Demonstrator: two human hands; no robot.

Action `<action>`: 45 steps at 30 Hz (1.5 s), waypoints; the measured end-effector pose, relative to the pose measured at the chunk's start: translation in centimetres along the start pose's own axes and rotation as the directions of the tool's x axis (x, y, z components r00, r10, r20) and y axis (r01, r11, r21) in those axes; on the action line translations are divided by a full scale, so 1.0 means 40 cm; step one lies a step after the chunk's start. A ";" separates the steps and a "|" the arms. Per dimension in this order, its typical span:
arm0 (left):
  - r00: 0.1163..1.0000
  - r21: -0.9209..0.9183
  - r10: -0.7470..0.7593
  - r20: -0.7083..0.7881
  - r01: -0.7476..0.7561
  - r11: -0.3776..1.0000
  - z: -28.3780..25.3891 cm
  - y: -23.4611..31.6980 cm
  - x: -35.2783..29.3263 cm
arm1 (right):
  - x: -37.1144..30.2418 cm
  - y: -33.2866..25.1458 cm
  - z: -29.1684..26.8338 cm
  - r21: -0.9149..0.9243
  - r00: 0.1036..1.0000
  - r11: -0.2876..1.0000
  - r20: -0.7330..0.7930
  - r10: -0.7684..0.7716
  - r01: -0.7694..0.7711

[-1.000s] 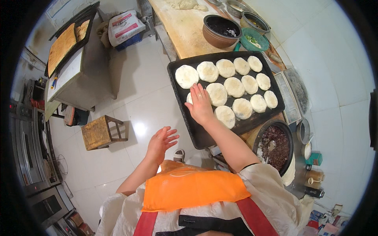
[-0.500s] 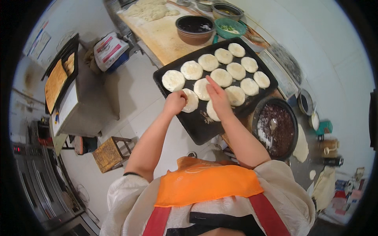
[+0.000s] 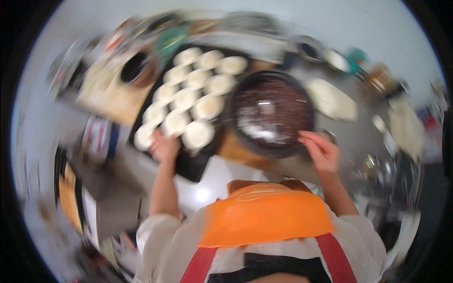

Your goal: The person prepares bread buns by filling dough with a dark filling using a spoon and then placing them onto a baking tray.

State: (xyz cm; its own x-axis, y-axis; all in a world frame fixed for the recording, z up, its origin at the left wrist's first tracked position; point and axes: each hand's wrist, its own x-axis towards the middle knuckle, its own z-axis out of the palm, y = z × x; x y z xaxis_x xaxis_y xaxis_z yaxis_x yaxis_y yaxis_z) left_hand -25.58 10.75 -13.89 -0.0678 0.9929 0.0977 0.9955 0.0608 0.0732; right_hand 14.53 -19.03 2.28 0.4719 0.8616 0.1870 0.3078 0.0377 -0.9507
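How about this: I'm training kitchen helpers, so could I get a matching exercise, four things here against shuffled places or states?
1. bare left hand
2. bare right hand
3. round black basin
4. flat pale dough sheet

A. on the grey counter, right of the basin
B. at the basin's lower-right rim
C. holds grainy reddish-brown filling
D. by the pale round dough pieces on the black rectangular tray

Pairs: 1-D; 2-B; 3-C; 4-A

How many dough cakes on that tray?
13 visible dough cakes on the tray: five in the left row, four middle, four right; the left hand may hide another.
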 end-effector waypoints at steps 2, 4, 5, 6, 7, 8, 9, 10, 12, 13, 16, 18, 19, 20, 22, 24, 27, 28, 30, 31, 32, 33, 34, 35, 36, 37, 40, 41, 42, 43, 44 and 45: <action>0.989 0.325 0.114 0.091 -0.138 0.936 0.072 -0.060 0.015 | 0.017 0.064 -0.083 -0.024 0.998 0.999 -0.059 0.035 -0.036; 0.989 0.013 -0.082 0.125 0.081 0.997 -0.023 0.012 0.004 | 0.048 0.129 -0.181 0.010 0.971 0.991 -0.197 0.134 -0.135; 0.994 -0.019 -0.061 0.095 0.063 0.998 0.001 -0.037 0.024 | 0.087 0.169 -0.238 -0.056 0.958 0.990 -0.264 0.110 -0.129; 0.987 -0.021 -0.101 0.127 0.104 0.994 0.028 -0.088 0.056 | 0.127 0.224 -0.303 -0.105 0.945 0.987 -0.317 0.082 -0.121; 0.987 0.056 -0.090 0.132 0.083 0.995 0.008 -0.071 0.076 | 0.158 0.310 -0.386 -0.154 0.898 0.968 -0.425 0.115 -0.196; 0.988 0.093 -0.134 -0.072 0.140 0.986 0.017 -0.069 0.036 | 0.193 0.378 -0.472 -0.200 0.853 0.943 -0.505 0.135 -0.267; 0.960 0.035 -0.260 -0.106 0.265 0.964 -0.010 -0.036 0.036 | 0.227 0.487 -0.566 -0.190 0.787 0.909 -0.585 0.199 -0.371; 0.942 -0.093 -0.282 -0.183 0.269 0.959 -0.035 0.023 0.015 | 0.245 0.584 -0.675 -0.175 0.711 0.865 -0.656 0.254 -0.471; 0.887 -0.392 -0.259 -0.381 0.099 0.914 -0.014 0.039 -0.031 | 0.259 0.673 -0.878 -0.172 0.576 0.733 -0.743 0.341 -0.658; 0.911 -0.378 -0.278 -0.305 0.151 0.913 -0.055 0.153 -0.078 | 0.240 0.735 -0.982 -0.192 0.514 0.692 -0.806 0.293 -0.696; 0.923 -0.358 -0.192 -0.334 0.064 0.931 -0.122 0.248 -0.189 | 0.249 0.806 -1.180 -0.201 0.462 0.531 -0.781 0.420 -0.823; 0.938 -0.333 -0.090 -0.335 -0.028 0.943 -0.246 0.395 -0.291 | 0.243 0.856 -1.225 -0.171 0.375 0.491 -0.857 0.354 -0.854; 0.936 -0.282 -0.009 -0.351 -0.097 0.954 -0.261 0.393 -0.296 | 0.257 0.878 -1.235 -0.155 0.335 0.478 -0.887 0.317 -0.865; 0.936 -0.295 0.036 -0.351 -0.147 0.944 -0.283 0.404 -0.321 | 0.294 0.896 -1.242 -0.246 0.418 0.447 -0.842 0.341 -0.860; 0.978 -0.272 -0.145 -0.151 0.099 0.957 -0.345 0.443 -0.370 | 0.350 0.929 -1.244 -0.420 0.558 0.385 -0.730 0.395 -0.822; 0.972 -0.276 0.026 -0.234 -0.092 0.957 -0.365 0.470 -0.357 | 0.379 0.906 -1.222 -0.528 0.634 0.354 -0.676 0.375 -0.772; 0.930 -0.376 0.224 -0.292 -0.326 0.867 -0.425 0.649 -0.353 | 0.383 0.884 -1.236 -0.632 0.701 0.304 -0.622 0.348 -0.712; 0.930 -0.501 0.245 -0.274 -0.356 0.789 -0.430 0.703 -0.380 | 0.393 0.863 -1.230 -0.672 0.746 0.324 -0.592 0.306 -0.666; 0.913 -0.718 0.312 -0.261 -0.400 0.569 -0.419 0.836 -0.414 | 0.382 0.804 -1.201 -0.712 0.821 0.445 -0.562 0.102 -0.543; 0.906 -0.799 0.382 -0.181 -0.362 0.480 -0.417 0.916 -0.454 | 0.356 0.756 -1.150 -0.727 0.838 0.531 -0.542 -0.055 -0.435; 0.886 -0.869 0.453 -0.100 -0.299 0.393 -0.410 0.999 -0.498 | 0.328 0.690 -1.087 -0.622 0.854 0.711 -0.517 -0.059 -0.327; 0.860 -0.952 0.507 0.055 -0.108 0.287 -0.382 1.092 -0.543 | 0.305 0.614 -1.024 -0.477 0.868 0.854 -0.492 -0.064 -0.207; 0.731 -0.981 0.654 0.196 0.157 0.118 -0.345 1.180 -0.579 | 0.278 0.535 -0.967 -0.158 0.893 0.960 -0.427 0.144 -0.231; 0.603 -0.949 0.748 0.276 0.296 0.112 -0.325 1.242 -0.623 | 0.255 0.480 -0.900 0.177 0.903 0.945 -0.292 0.316 -0.273; 0.462 -0.879 0.799 0.384 0.450 0.162 -0.300 1.281 -0.655 | 0.232 0.466 -0.816 0.247 0.946 0.940 -0.168 0.279 -0.233; 0.416 -0.799 0.791 0.450 0.583 0.148 -0.283 1.315 -0.699 | 0.209 0.456 -0.749 0.300 0.976 0.934 -0.042 0.214 -0.192; 0.367 -0.683 0.753 0.546 0.716 0.146 -0.233 1.311 -0.723 | 0.162 0.348 -0.672 -0.227 0.945 0.960 0.317 -0.087 0.164; 0.361 -0.668 0.739 0.569 0.727 0.159 -0.235 1.308 -0.721 | 0.164 0.322 -0.669 -0.229 0.969 0.961 0.223 -0.102 0.154; 0.367 -0.677 0.725 0.583 0.712 0.184 -0.244 1.302 -0.715 | 0.173 0.310 -0.648 -0.204 0.978 0.957 0.085 -0.192 0.206; 0.367 -0.681 0.712 0.599 0.702 0.211 -0.261 1.303 -0.711 | 0.181 0.306 -0.620 -0.187 0.962 0.949 -0.057 -0.268 0.253; 0.365 -0.681 0.697 0.617 0.692 0.241 -0.276 1.298 -0.708 | 0.181 0.302 -0.587 -0.174 0.922 0.938 -0.200 -0.330 0.298; 0.307 -0.649 0.765 0.567 0.738 0.184 -0.285 1.286 -0.708 | 0.175 0.299 -0.546 -0.221 0.951 0.958 -0.209 -0.228 0.181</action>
State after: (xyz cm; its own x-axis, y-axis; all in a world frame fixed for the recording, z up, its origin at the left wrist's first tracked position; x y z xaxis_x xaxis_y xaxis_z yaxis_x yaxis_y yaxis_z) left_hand 26.77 -15.41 -1.58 0.7783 0.4090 -0.4765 0.0903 0.6780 0.7295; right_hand 39.55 -23.60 -2.37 0.5515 0.7050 0.4459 0.5625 0.0804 -0.8229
